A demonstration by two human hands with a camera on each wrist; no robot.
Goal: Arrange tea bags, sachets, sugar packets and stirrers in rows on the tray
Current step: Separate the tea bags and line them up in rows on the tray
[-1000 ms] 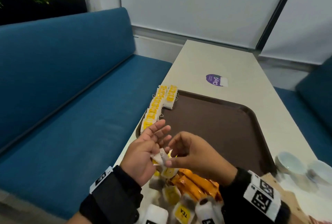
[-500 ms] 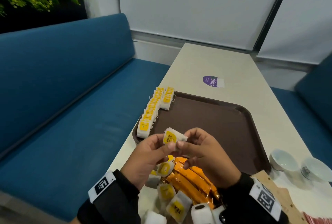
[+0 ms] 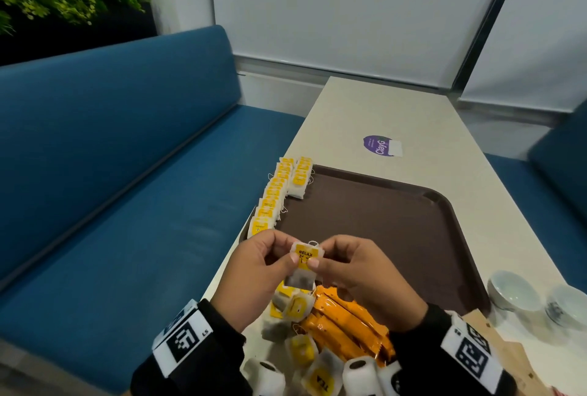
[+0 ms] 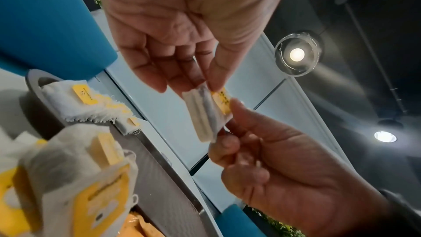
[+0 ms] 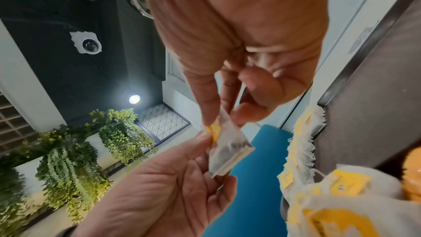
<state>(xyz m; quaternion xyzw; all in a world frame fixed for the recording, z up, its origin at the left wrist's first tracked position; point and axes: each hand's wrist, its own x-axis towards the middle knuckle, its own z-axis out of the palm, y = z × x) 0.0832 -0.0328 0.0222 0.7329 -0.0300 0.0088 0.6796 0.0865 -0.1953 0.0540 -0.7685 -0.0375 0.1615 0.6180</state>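
- Left hand [image 3: 260, 265]: thumb and fingertips pinch the left edge of a tea bag [image 3: 304, 264]; the other fingers are loosely curled behind it.
- Right hand [image 3: 359, 271]: thumb and forefinger pinch the right edge of the same bag, remaining fingers curled under.
- Tea bag is held in the air between both hands, above the near-left corner of the brown tray [image 3: 397, 221]. Yellow tag faces up and reads "RELAX"; the dark leaf pouch hangs below it.
- Left wrist view: bag [image 4: 206, 113] seen edge-on, folded paper with a dark fill, nipped at both ends.
- Right wrist view: bag [image 5: 225, 150] hangs as a pointed pouch from the pinch.
- Row of tea bags [image 3: 273, 195] lies overlapping along the tray's left edge; a second, short row [image 3: 300, 178] sits just beside it at the far end.
- Rest of the tray floor is bare brown.
- Loose tea bags [image 3: 295, 306] lie in a heap on the table [image 3: 365, 110] below the hands, touching a pile of orange sachets [image 3: 346, 325].
- Two white cups [image 3: 533, 303] stand right of the tray.
- Purple sticker [image 3: 379, 145] lies beyond the tray.
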